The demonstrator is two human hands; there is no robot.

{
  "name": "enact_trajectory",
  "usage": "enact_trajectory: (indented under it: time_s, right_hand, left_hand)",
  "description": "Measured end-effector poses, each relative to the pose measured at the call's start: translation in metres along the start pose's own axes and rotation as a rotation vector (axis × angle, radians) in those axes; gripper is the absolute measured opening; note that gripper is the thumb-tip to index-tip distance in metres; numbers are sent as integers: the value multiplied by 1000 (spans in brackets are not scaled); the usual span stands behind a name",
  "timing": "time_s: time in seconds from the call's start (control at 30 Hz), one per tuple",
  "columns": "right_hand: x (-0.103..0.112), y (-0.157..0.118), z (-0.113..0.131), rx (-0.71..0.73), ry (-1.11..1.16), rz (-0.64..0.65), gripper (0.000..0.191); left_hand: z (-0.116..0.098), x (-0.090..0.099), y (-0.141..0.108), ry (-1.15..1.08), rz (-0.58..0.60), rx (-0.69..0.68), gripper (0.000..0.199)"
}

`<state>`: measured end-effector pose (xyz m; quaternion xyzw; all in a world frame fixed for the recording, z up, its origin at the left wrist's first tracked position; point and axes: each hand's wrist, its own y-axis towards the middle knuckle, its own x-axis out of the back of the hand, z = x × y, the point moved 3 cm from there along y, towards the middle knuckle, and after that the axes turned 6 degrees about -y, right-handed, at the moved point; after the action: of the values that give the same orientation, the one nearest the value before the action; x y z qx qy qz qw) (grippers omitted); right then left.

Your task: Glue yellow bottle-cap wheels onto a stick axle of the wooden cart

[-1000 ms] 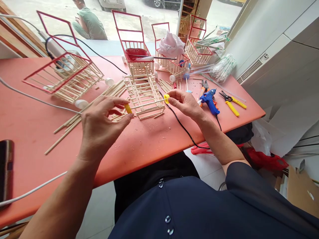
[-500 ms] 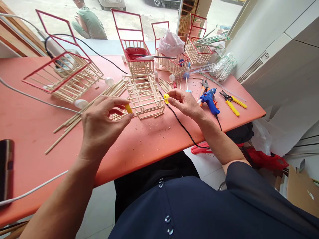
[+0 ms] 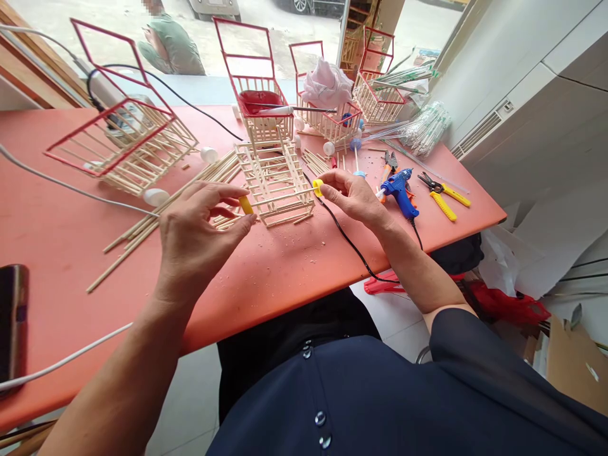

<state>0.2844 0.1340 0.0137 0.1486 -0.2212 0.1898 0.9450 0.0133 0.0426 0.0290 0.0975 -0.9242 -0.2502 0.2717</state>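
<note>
My left hand (image 3: 202, 234) pinches a yellow bottle cap (image 3: 246, 204) between thumb and fingertips. A second yellow bottle cap (image 3: 316, 187) is gripped in the fingertips of my right hand (image 3: 351, 195). Between the two caps runs a thin wooden stick (image 3: 280, 196), one end at each cap, held level above the table's front part. Just behind it stands an unpainted frame of wooden sticks (image 3: 273, 168), partly covered by the stick. Loose wooden sticks (image 3: 126, 253) lie to the left, passing behind my left hand.
Red-edged stick carts (image 3: 156, 142) stand along the back of the orange table (image 3: 237, 297). To the right lie a blue glue gun (image 3: 400, 192) with a black cord, yellow-handled pliers (image 3: 444, 196) and wrapped straws (image 3: 425, 126). A phone (image 3: 13, 326) rests at left. A person (image 3: 173, 44) sits outside.
Almost nothing differs; the view has shifted very slightly. Both hands keep the same hold on the caps.
</note>
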Motion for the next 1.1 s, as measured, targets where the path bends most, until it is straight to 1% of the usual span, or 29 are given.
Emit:
enact_trajectory:
  time_s: [0.13, 0.27, 0.43, 0.5, 0.63, 0.7, 0.77, 0.9, 1.1]
  right_hand:
    - [-1, 0, -1, 11, -8, -9, 69]
    - [-2, -1, -1, 43, -21, -37, 61]
    - [-2, -2, 3, 86, -112, -88, 52]
    - [-1, -4, 8, 137, -161, -117, 45]
    - [-1, -9, 19, 305, -296, -187, 27]
    - [-2, -11, 22, 367, -385, -215, 19]
    - [-4, -14, 23, 409, -490, -229, 19]
    - [-8, -17, 23, 490, -674, -263, 26]
    - [-11, -18, 19, 469, -826, -241, 28]
  left_hand:
    - [-1, 0, -1, 28, -10, -54, 31]
    - [-6, 0, -1, 54, -4, -106, 27]
    - [-9, 0, -3, 115, -6, -143, 23]
    - [-8, 0, -4, 142, -6, -149, 22]
    - [-6, -2, -4, 184, -9, -164, 17]
    - [-6, -2, -4, 179, -13, -164, 17]
    - [-6, -2, -5, 172, -9, -161, 17]
    - [-8, -2, -6, 180, 9, -145, 18]
    - [-8, -2, -6, 221, -4, -176, 22]
